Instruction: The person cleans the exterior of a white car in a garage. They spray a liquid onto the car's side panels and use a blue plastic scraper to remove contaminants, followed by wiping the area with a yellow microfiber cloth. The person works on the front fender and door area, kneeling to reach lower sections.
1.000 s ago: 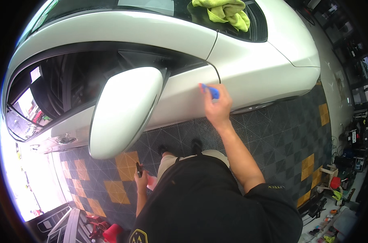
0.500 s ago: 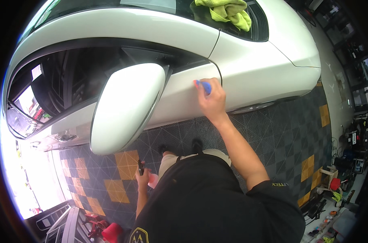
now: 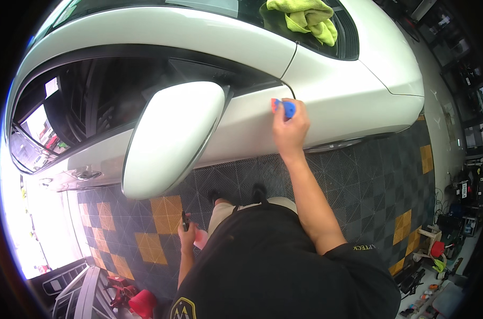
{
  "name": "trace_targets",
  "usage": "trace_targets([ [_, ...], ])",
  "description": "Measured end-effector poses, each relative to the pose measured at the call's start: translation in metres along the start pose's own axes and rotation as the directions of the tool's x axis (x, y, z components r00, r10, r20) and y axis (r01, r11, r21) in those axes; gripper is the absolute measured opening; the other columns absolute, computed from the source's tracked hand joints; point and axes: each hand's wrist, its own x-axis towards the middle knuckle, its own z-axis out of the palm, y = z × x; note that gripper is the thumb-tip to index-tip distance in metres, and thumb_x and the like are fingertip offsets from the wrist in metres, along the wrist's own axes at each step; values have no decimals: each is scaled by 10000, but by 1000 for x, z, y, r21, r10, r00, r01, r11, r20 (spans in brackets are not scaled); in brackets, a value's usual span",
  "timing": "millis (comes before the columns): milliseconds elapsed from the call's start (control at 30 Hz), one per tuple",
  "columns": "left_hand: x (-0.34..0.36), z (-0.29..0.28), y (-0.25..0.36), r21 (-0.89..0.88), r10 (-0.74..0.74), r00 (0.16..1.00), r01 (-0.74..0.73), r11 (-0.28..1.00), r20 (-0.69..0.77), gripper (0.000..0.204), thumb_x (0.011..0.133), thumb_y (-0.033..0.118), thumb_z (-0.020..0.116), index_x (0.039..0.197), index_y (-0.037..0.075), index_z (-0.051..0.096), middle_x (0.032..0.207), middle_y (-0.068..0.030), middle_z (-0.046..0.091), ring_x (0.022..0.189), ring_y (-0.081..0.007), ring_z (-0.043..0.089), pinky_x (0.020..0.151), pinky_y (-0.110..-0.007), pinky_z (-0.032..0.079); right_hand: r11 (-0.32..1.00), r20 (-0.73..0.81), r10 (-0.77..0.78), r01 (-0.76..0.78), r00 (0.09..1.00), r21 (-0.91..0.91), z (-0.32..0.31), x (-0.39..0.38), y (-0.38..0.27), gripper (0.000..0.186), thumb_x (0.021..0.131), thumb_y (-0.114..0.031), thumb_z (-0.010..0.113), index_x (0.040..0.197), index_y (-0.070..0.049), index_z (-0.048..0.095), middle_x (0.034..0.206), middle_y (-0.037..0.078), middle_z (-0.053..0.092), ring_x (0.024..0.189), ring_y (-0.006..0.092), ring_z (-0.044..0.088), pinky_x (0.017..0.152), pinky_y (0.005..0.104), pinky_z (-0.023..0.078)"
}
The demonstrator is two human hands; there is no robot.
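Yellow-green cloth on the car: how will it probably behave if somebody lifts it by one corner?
The cloth is probably floppy: it lies crumpled in soft folds, so it would likely hang and open out. It seems light for its bulk, since it looks like loosely bunched fabric. Rolling seems unlikely, as it lies slumped, not rounded, on the dark windshield.

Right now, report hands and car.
Right hand gripping blue tool at white car, contact unclear. Left hand holding black object. Side mirror left of tool.

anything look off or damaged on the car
Just the yellow-green cloth, bunched up loosely at the lower corner of the windshield rather than folded. No obvious damage or spill shows on the white car.
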Motion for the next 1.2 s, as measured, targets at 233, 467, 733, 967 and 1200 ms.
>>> trace_targets([
  [233, 1, 7, 2, -39, -9, 1000, 8, 999, -10, 392, 950, -5, 584, 1338, 26, 634, 804, -75, 722, 658, -94, 617, 611, -281, 491, 998, 30, 20, -22, 999, 54, -3, 5, 1, 68, 965, -30, 675, 1028, -8, 689, 971, 197, 663, 821, 404, 681, 737, 471, 543],
  [467, -9, 7, -10, -93, -42, 999, 41, 995, -16, 411, 933, -15, 587, 1341, 16, 623, 818, -95, 749, 629, -83, 585, 590, -260, 465, 999, 63, 5, -8, 998, 47, -14, 10, -14, 90, 961, -9, 686, 1049, 11, 696, 955, 160, 706, 807, 321, 722, 739, 390, 570],
  [733, -15, -2, -16, -39, -58, 998, 57, 998, -33, 421, 929, -28, 561, 1342, 16, 630, 843, -64, 717, 679, -105, 638, 634, -277, 506, 976, -6, 124, -121, 992, 179, -57, 20, 52, 101, 952, -6, 730, 1046, 32, 725, 948, 130, 746, 832, 224, 733, 766, 331, 568],
  [967, -9, -12, -11, 2, -43, 999, 44, 999, -18, 391, 943, -28, 568, 1327, -7, 637, 866, -55, 692, 755, -136, 703, 675, -286, 540, 984, 51, -57, 47, 997, 174, -41, -4, 41, 108, 941, 41, 721, 1047, 19, 732, 926, 132, 739, 868, 234, 741, 789, 329, 571],
  [1200, -2, -16, 10, -23, -50, 998, 51, 998, 25, 394, 957, -9, 575, 1344, 34, 636, 840, -80, 734, 664, -92, 619, 617, -264, 491, 985, 112, -77, 58, 991, 163, -33, -4, 31, 91, 957, 24, 715, 1046, 15, 734, 969, 131, 767, 863, 230, 758, 796, 336, 587],
])
